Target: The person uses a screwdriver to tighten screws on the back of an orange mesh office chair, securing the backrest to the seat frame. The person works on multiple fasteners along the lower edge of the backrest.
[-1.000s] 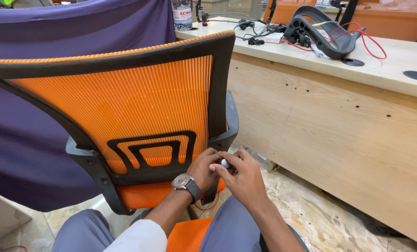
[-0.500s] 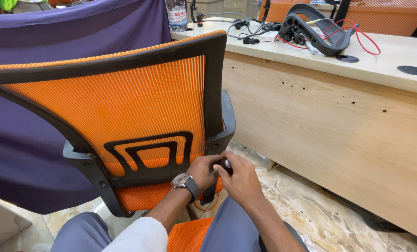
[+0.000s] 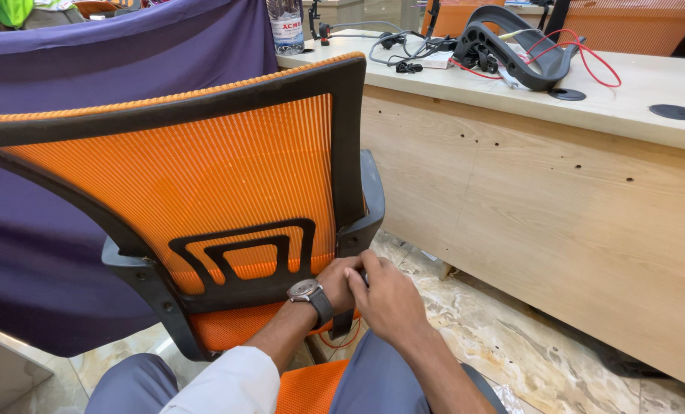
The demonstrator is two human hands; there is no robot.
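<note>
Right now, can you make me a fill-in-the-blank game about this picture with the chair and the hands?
1. The mesh back of the office chair is coloured ____.
2. The left hand wears a ____ on its wrist.
3. The right hand is at the ____ edge of the chair's back.
4. A red wire lies on the wooden ____ to the right.

Missing words: orange; watch; bottom; desk

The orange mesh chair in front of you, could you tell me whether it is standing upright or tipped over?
Upright: the orange mesh chair shows its backrest vertical, armrests level, with both hands low behind it.
</note>
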